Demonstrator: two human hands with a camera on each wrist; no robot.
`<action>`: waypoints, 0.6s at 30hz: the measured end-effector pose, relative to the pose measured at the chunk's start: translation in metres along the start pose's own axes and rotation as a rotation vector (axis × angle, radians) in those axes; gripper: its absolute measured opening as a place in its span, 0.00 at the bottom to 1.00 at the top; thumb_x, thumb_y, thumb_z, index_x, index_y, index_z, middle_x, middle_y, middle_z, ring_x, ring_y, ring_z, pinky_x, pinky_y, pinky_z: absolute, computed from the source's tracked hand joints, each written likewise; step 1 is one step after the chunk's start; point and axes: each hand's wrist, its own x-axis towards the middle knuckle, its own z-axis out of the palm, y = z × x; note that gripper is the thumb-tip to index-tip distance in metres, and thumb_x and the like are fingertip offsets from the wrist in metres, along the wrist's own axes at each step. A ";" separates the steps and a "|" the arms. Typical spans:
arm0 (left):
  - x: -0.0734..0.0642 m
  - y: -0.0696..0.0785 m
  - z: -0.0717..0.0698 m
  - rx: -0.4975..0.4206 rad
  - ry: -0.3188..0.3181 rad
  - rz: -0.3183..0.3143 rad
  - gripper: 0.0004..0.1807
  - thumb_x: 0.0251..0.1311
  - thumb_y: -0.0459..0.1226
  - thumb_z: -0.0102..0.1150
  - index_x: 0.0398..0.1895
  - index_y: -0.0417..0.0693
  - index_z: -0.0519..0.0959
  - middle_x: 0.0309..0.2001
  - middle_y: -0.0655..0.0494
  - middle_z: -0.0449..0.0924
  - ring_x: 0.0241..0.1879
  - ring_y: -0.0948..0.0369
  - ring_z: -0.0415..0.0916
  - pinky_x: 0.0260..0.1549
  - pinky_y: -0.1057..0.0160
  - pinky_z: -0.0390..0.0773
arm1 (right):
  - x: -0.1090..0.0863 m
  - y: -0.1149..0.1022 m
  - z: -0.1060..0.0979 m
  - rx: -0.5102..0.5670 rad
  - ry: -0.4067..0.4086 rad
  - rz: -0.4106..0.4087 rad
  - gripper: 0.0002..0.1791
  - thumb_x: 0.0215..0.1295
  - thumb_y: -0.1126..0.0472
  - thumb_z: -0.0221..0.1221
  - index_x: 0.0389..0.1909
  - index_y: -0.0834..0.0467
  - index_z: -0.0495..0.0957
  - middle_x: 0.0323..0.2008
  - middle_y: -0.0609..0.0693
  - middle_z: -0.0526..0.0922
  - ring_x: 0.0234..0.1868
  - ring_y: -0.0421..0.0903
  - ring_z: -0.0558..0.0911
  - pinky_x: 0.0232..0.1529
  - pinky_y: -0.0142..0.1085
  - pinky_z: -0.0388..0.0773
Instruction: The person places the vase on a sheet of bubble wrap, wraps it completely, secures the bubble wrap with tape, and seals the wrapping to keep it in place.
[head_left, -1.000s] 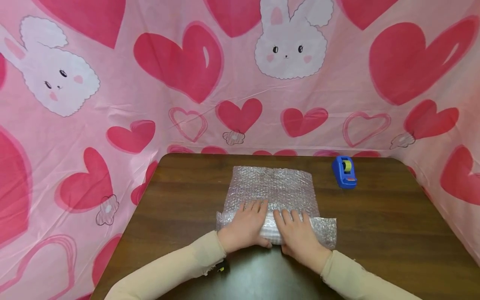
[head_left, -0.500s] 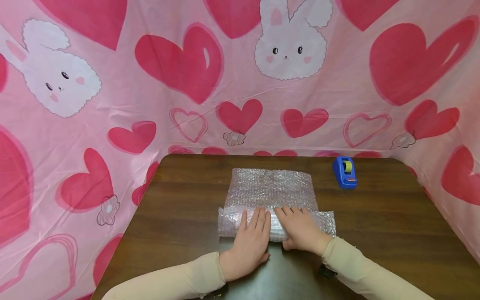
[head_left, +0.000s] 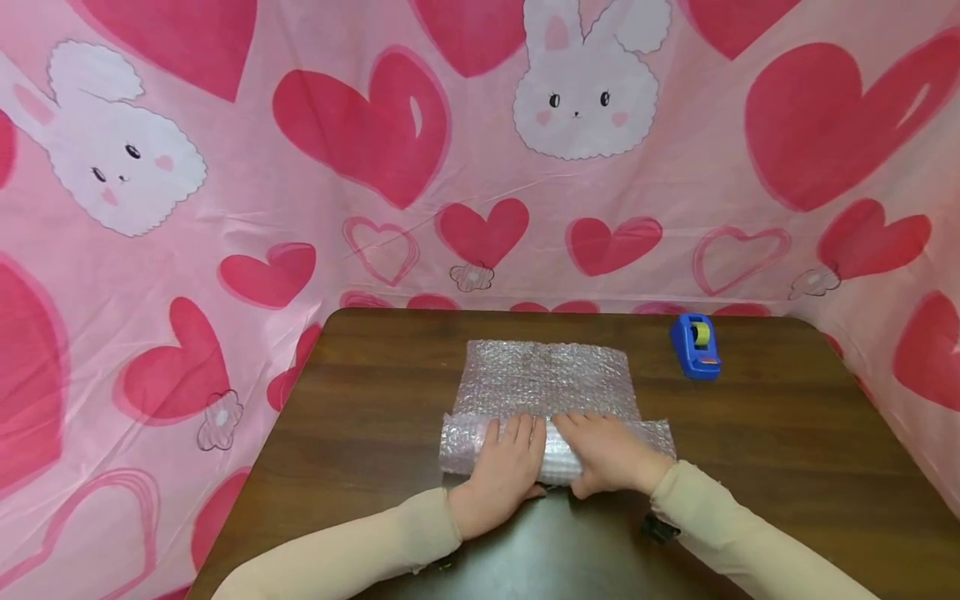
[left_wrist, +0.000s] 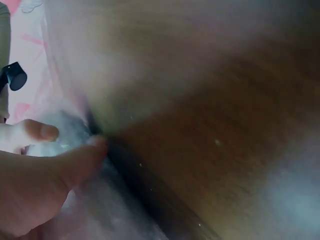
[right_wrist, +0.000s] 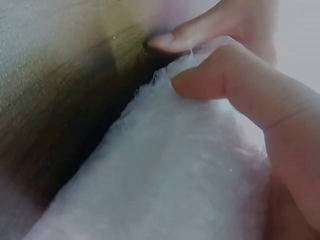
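Observation:
A sheet of bubble wrap [head_left: 543, 379] lies flat on the table, its near part wound into a roll [head_left: 558, 462] that runs left to right. Over the roll's left half sits my left hand [head_left: 501, 475], fingers on top and thumb at the near side. My right hand [head_left: 609, 457] grips the roll right of the middle, fingertips over its top. In the right wrist view, the right thumb [right_wrist: 200, 82] presses on the roll's surface [right_wrist: 165, 165]. The left wrist view is blurred; there the left thumb [left_wrist: 85, 160] touches the roll's near side. Whatever lies inside the roll is hidden.
A blue tape dispenser [head_left: 696, 346] with yellowish tape stands at the table's back right. The brown wooden table [head_left: 765, 433] ends against a pink cloth [head_left: 480, 183] with hearts and rabbits, which hangs at the back and sides.
The roll has shifted slightly away from me. My left hand drew back with its thumb off the roll, then brought the thumb to it again. The right hand stays on the roll.

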 end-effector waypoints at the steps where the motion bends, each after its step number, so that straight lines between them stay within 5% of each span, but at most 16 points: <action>1: 0.001 0.000 0.000 -0.004 0.004 -0.001 0.59 0.36 0.72 0.75 0.65 0.41 0.72 0.53 0.48 0.79 0.52 0.53 0.77 0.50 0.52 0.77 | 0.000 0.000 -0.001 0.007 -0.002 -0.006 0.44 0.39 0.53 0.80 0.59 0.63 0.72 0.49 0.57 0.82 0.46 0.57 0.82 0.47 0.58 0.80; 7: 0.003 -0.005 -0.002 -0.063 -0.030 0.004 0.55 0.33 0.67 0.79 0.61 0.43 0.73 0.51 0.50 0.79 0.49 0.54 0.76 0.46 0.52 0.75 | -0.001 0.003 -0.006 0.081 -0.027 -0.020 0.49 0.41 0.55 0.78 0.67 0.65 0.71 0.53 0.57 0.83 0.47 0.52 0.82 0.49 0.53 0.80; 11: 0.006 -0.008 -0.005 -0.090 -0.066 0.024 0.53 0.35 0.67 0.79 0.60 0.45 0.73 0.50 0.52 0.78 0.48 0.55 0.75 0.45 0.53 0.73 | -0.005 0.007 -0.003 0.057 -0.025 -0.021 0.59 0.47 0.50 0.77 0.78 0.65 0.60 0.62 0.62 0.79 0.59 0.58 0.81 0.60 0.59 0.75; 18: 0.010 -0.011 -0.006 -0.122 -0.105 0.047 0.51 0.39 0.68 0.76 0.60 0.46 0.74 0.48 0.52 0.79 0.46 0.56 0.75 0.42 0.56 0.73 | -0.018 -0.002 0.001 -0.243 0.231 -0.151 0.57 0.48 0.40 0.79 0.75 0.61 0.65 0.66 0.64 0.74 0.68 0.64 0.73 0.64 0.67 0.69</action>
